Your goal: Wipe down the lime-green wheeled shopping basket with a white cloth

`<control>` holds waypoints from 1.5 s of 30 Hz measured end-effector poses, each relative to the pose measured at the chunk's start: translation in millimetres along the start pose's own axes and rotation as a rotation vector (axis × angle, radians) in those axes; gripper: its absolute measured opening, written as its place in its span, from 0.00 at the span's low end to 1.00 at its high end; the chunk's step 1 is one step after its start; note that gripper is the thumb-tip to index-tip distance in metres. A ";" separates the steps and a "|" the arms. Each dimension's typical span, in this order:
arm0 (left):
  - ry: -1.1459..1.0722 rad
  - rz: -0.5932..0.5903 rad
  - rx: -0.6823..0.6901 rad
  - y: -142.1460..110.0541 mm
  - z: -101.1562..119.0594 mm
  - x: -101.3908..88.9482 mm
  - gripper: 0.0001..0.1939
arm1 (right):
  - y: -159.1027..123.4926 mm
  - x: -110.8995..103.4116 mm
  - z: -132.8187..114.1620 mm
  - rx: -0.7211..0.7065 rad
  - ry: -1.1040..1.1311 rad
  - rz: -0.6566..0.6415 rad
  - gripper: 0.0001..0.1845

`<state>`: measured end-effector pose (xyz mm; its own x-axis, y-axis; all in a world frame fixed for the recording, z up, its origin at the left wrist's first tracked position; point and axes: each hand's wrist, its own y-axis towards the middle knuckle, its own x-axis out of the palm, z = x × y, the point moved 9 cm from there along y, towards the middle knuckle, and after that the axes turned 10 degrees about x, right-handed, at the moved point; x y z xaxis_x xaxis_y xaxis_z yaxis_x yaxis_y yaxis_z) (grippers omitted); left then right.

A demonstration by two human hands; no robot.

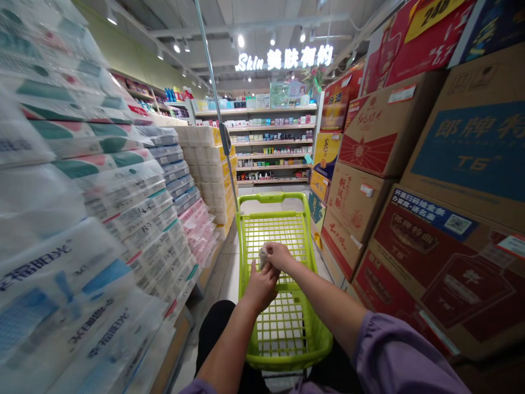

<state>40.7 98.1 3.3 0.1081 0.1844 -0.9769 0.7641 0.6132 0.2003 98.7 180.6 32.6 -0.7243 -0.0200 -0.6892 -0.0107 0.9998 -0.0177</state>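
Note:
Both my hands meet over a lime-green plastic shopping cart point(256, 350) in a shop aisle. My right hand point(278, 255) is closed round a small pale crumpled thing point(263, 256), perhaps paper or a tissue. My left hand point(261, 284) sits just below it with its fingers curled up against the same thing. The cart's basket shows nothing inside it. A thin metal pole point(217, 117) rises from the cart's far left corner towards the ceiling.
Stacked packs of tissue paper in clear wrap point(102, 208) line the left side. Piled cardboard cartons point(410, 180) wall the right. A narrow tiled floor point(229, 273) runs ahead to shelves of small goods point(270, 148) under a lit sign.

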 end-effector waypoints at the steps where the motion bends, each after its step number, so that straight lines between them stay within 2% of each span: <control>1: 0.001 -0.006 0.018 0.0 0.9 0.1 0.35 | 4.0 -7.9 4.9 0.017 0.002 0.025 0.09; 6: 0.005 0.001 0.010 -1.1 2.1 -2.7 0.38 | 10.7 -45.8 20.8 0.066 -0.006 0.175 0.14; 8: -0.003 0.015 0.014 -0.9 4.3 -4.3 0.36 | 7.2 -50.9 13.8 0.004 -0.028 0.232 0.15; 10: -0.007 0.035 0.023 -0.3 6.5 -6.0 0.34 | 2.0 -41.7 -2.6 -0.145 -0.080 0.219 0.14; 12: -0.005 0.061 0.025 0.1 7.2 -7.6 0.31 | -2.0 -18.0 -14.4 -0.269 -0.145 0.100 0.15; 14: -0.014 0.086 0.021 0.0 6.4 -8.4 0.30 | -2.5 5.8 -13.0 -0.296 -0.178 -0.035 0.20; 16: -0.038 0.097 0.020 -0.8 5.0 -7.7 0.30 | -1.4 15.6 -6.8 -0.315 -0.150 -0.083 0.22; 18: -0.057 0.086 0.019 -2.1 3.0 -5.8 0.30 | -0.1 9.7 0.0 -0.368 -0.084 -0.040 0.21; 20: -0.058 0.062 0.010 -3.5 0.3 -3.7 0.31 | 2.1 -7.7 11.1 -0.386 -0.042 0.078 0.18; 24: -0.040 0.022 -0.009 -4.2 -3.0 -1.0 0.34 | -1.5 -45.7 40.3 -0.256 -0.062 0.388 0.12; 26: -0.031 0.012 -0.011 -3.4 -2.7 -0.2 0.34 | -10.9 -43.6 42.0 -0.276 -0.093 0.391 0.11; 30: -0.027 0.003 -0.016 -2.1 -0.8 -0.2 0.34 | -35.9 -18.0 29.2 -0.445 -0.162 0.244 0.09; 35: -0.039 -0.015 -0.030 -0.3 1.3 -0.9 0.32 | -37.8 -39.3 51.5 -0.201 -0.192 0.462 0.08; 37: -0.045 -0.025 -0.033 0.9 2.0 0.1 0.31 | -35.5 -36.0 54.2 -0.214 -0.209 0.431 0.11; 41: -0.066 -0.043 -0.044 1.6 2.0 2.6 0.29 | -31.6 -16.7 56.7 -0.248 -0.221 0.278 0.23; 45: -0.080 -0.044 -0.069 0.2 0.7 3.1 0.29 | -31.3 -16.4 59.4 -0.195 -0.190 0.276 0.24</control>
<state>41.7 98.2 0.3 0.1275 0.0960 -0.9872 0.7238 0.6715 0.1588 151.8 149.3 1.4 -0.5776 0.2672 -0.7714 0.0226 0.9498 0.3121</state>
